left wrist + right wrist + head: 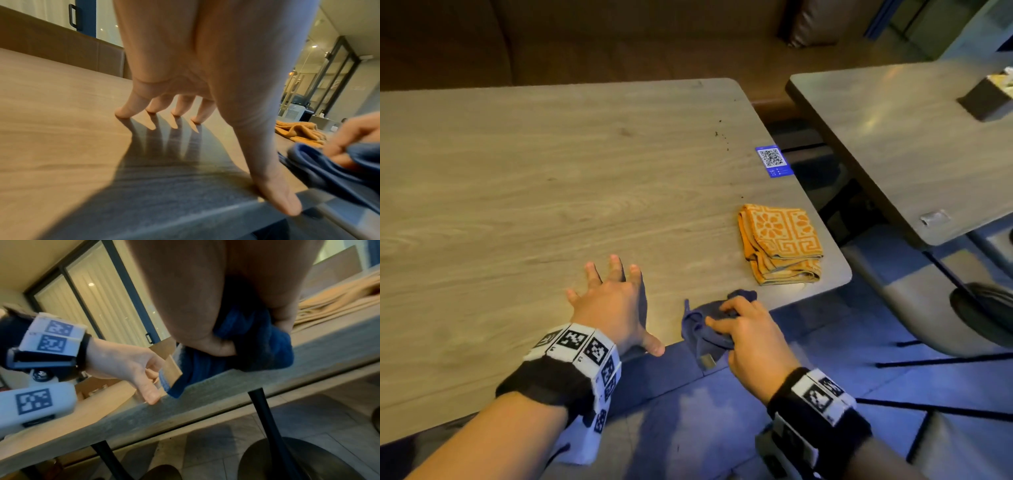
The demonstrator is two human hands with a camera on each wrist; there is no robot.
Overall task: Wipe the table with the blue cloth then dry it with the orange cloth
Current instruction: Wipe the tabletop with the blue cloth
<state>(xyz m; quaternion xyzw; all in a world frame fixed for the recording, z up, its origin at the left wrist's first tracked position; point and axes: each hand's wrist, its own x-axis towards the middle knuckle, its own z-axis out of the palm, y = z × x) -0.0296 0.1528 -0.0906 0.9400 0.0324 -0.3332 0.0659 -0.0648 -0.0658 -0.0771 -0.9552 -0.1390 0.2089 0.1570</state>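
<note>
A crumpled blue cloth (703,327) lies at the near edge of the wooden table (534,178), partly hanging over it. My right hand (736,329) grips the blue cloth (259,345) with curled fingers. My left hand (613,301) is spread out, its fingertips (123,113) pressing on the table top and the thumb at the near edge. The folded orange patterned cloth (779,241) lies near the table's right front corner, beyond my right hand, and shows as orange cloth (298,131) in the left wrist view.
A blue QR sticker (773,161) sits at the table's right edge, with dark crumbs (722,135) left of it. A second table (893,137) stands to the right across a narrow gap, with a dark box (988,99) on it. A brown bench lies behind.
</note>
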